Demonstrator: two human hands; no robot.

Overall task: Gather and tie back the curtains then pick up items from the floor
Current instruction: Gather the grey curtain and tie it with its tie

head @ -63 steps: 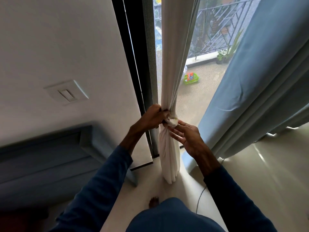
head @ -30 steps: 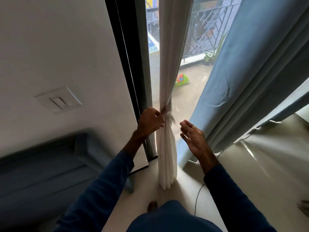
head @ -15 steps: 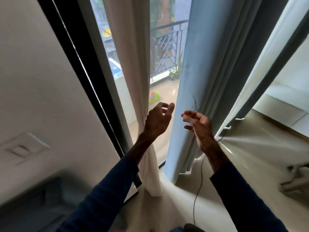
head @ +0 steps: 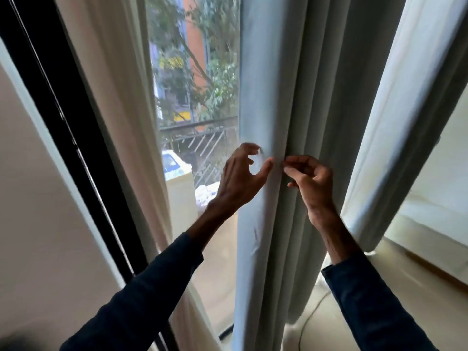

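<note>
- Looks early for this curtain, as a judgement: gathering of the blue-grey curtain only just starting, with no tie-back on it in view.
- Meets that curtain at a front pleat, about mid-frame, with both hands raised side by side.
- Holds the left hand wide and clawed: thumb tip touching the fabric, other fingers blurred and hooked near the curtain's free edge, gripping nothing yet.
- Curls the right hand narrowly, thumb and forefinger tips meeting on the pleat in what seems a pinch.
- Cannot tell whether the cream curtain, at the left by the black window frame, is tied: no tie on the stretch shown.
- Leaves ahead, going by the task: bunching the folds, tying, then picking items off the floor, with no loose items on the small patch in view.
- Hangs full length in deep upright folds between the glass and a paler panel at the right.
- Looks heavy, matte and smooth, with a small dark mark low on the front fold; probably springs open unless gripped round all pleats.
</note>
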